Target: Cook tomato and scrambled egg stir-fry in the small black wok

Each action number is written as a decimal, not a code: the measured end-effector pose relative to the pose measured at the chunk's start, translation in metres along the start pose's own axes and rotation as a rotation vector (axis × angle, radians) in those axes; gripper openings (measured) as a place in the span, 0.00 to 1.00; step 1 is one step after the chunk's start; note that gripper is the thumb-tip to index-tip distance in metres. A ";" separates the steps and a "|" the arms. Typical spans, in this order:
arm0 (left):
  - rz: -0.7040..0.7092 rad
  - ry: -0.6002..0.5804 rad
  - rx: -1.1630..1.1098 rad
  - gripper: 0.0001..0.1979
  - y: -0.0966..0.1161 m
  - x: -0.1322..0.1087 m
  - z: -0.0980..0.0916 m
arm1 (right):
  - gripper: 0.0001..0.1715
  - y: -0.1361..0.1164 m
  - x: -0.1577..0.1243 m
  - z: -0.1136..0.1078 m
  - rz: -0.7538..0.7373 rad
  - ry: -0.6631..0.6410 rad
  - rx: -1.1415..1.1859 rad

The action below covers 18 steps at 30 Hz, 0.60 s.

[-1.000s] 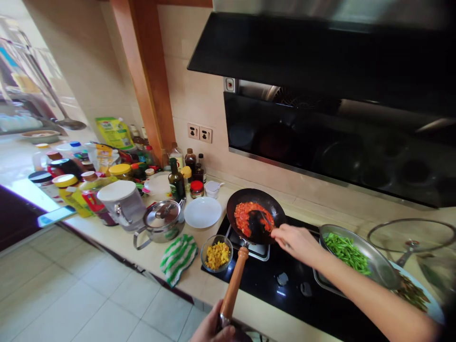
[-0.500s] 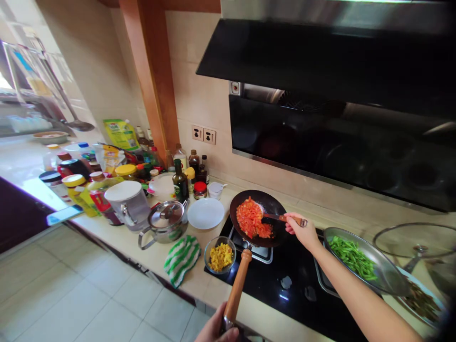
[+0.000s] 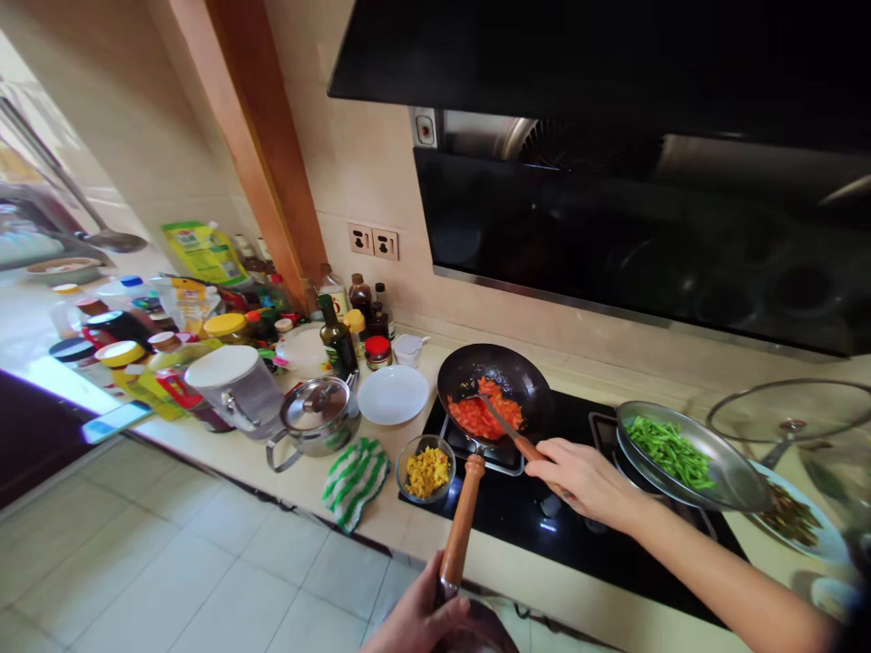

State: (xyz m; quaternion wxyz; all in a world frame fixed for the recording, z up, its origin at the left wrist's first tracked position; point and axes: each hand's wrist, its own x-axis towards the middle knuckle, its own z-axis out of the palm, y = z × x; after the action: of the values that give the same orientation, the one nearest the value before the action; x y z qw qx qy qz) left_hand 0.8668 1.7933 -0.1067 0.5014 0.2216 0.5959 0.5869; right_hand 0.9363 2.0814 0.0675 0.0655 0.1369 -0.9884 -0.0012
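A dark wok (image 3: 537, 390) stands on the left burner with chopped red tomatoes (image 3: 500, 413) in it. My left hand (image 3: 425, 609) is closed round the lower end of its wooden handle. My right hand (image 3: 582, 476) grips the wooden handle of a spatula (image 3: 507, 424), whose tip lies among the tomatoes and is partly hidden by them. Just left of the wok handle, a glass bowl (image 3: 401, 472) holds yellow scrambled egg (image 3: 427, 472). A white plate (image 3: 393, 395) lies on the counter beside the wok.
A green-and-white cloth (image 3: 355, 485), a lidded steel pot (image 3: 317, 417), a pitcher (image 3: 235, 390) and several bottles and jars crowd the counter at left. A steel pan (image 3: 738, 485) with green vegetables sits to the right, near a glass lid (image 3: 793, 404). A black range hood (image 3: 578, 63) hangs above.
My right hand has come down and nearer, with the spatula now angled towards the wok's front. The tomatoes have been pushed lower in the wok. The view has shifted slightly.
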 end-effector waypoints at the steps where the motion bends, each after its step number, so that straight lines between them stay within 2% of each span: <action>1: 0.004 -0.014 -0.037 0.44 0.004 -0.002 0.001 | 0.19 -0.010 -0.008 -0.021 0.013 -0.024 0.011; 3: -0.020 -0.031 -0.141 0.42 0.009 -0.004 0.004 | 0.19 -0.030 -0.021 -0.058 0.037 -0.066 0.046; 5: -0.069 -0.035 -0.226 0.42 0.010 -0.005 0.007 | 0.15 -0.048 -0.023 -0.077 0.049 -0.102 0.063; 6: -0.080 -0.039 -0.240 0.42 0.010 -0.005 0.008 | 0.13 -0.054 -0.020 -0.076 0.058 -0.116 0.058; 8: -0.063 -0.032 -0.209 0.41 0.012 -0.006 0.010 | 0.10 -0.054 -0.008 -0.061 0.098 -0.128 0.030; 10: -0.028 -0.021 -0.151 0.41 0.013 -0.006 0.011 | 0.12 -0.036 0.007 -0.040 0.182 -0.096 0.016; 12: -0.006 -0.002 -0.124 0.42 0.013 -0.007 0.010 | 0.15 -0.003 0.019 -0.028 0.339 -0.005 0.068; 15: -0.003 0.032 -0.124 0.44 0.009 -0.008 0.009 | 0.13 0.054 0.027 -0.037 0.593 0.204 0.190; 18: -0.010 0.050 -0.133 0.45 0.004 -0.007 0.009 | 0.10 0.088 0.034 -0.046 0.773 0.347 0.262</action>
State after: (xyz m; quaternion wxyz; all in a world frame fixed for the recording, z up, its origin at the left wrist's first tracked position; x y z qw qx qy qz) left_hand 0.8754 1.7927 -0.0989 0.5029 0.1699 0.5690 0.6280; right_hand 0.8857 2.1575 0.1198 0.2081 -0.2373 -0.9333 0.1714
